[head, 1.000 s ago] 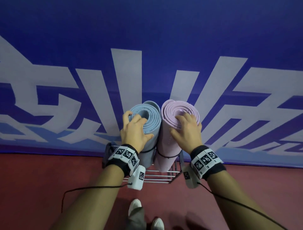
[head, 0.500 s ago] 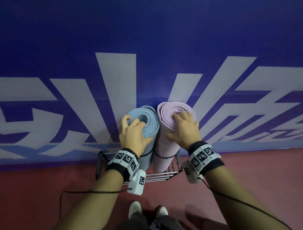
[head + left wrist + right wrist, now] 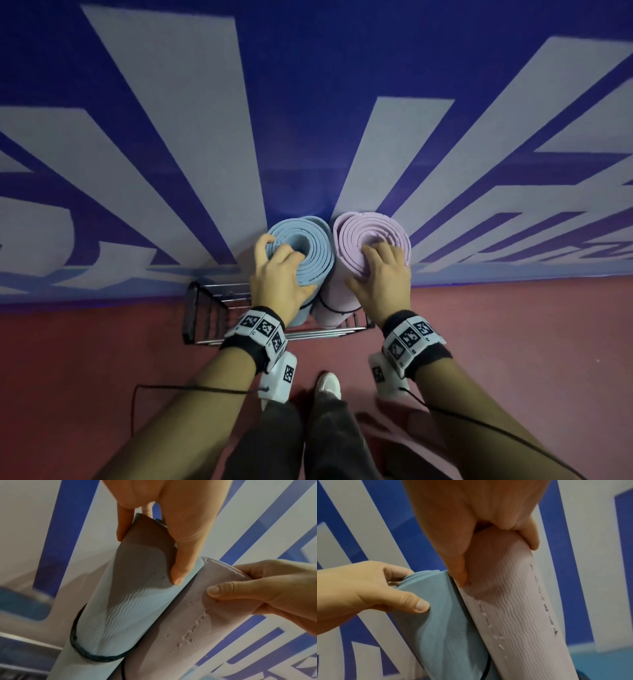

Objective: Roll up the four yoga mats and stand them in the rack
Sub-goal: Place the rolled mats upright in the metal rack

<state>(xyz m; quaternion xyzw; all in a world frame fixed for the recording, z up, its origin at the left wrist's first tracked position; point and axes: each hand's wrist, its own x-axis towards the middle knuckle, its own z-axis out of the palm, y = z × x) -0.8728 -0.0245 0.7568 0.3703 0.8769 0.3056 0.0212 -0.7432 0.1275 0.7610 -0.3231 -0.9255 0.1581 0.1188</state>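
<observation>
This looks like a gym or sports hall. A dark red sports floor [image 3: 102, 370] meets a long blue wall banner [image 3: 308, 68] printed with oversized pale lettering, and a wire rack [image 3: 202, 308] against it holds a rolled blue yoga mat [image 3: 308, 253] and a rolled pink yoga mat [image 3: 370, 229] standing upright.

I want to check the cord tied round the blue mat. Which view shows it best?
The left wrist view: the dark cord loops round the blue mat, close and sharp. The head view shows only a thin bit beside the left hand; the right wrist view just a sliver.
</observation>
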